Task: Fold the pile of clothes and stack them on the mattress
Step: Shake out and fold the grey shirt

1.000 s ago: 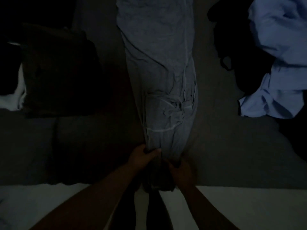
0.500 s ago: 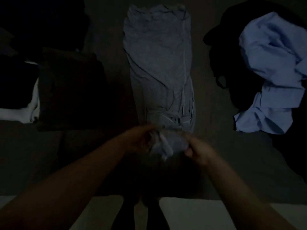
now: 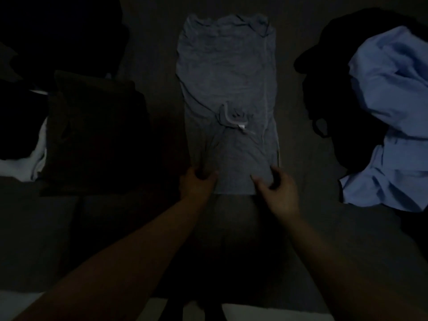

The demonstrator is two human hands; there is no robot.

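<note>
Head view, dim: grey garment (image 3: pixel 225 89) flat mid-mattress (image 3: pixel 301 228). Left hand (image 3: pixel 196 184) pinches its near left corner; right hand (image 3: pixel 276 191) pinches the right. Dark folded stack (image 3: pixel 92 135) left, blue shirt (image 3: pixel 391 117) crumpled right.

2 hands (image 3: pixel 199 181) (image 3: pixel 278 191), 1 grey garment (image 3: pixel 227 89), 1 blue shirt (image 3: pixel 391 126).

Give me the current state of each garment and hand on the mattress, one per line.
grey garment: spread lengthwise, near end folded up over itself.
left hand: grips the folded edge's left corner.
right hand: fingers curled at the right corner, pinching it.
light blue shirt: crumpled, unfolded, on the right.
dark folded garment: lying flat on the left.
black clothing: heaped under the blue shirt; too dark to detail.
</note>
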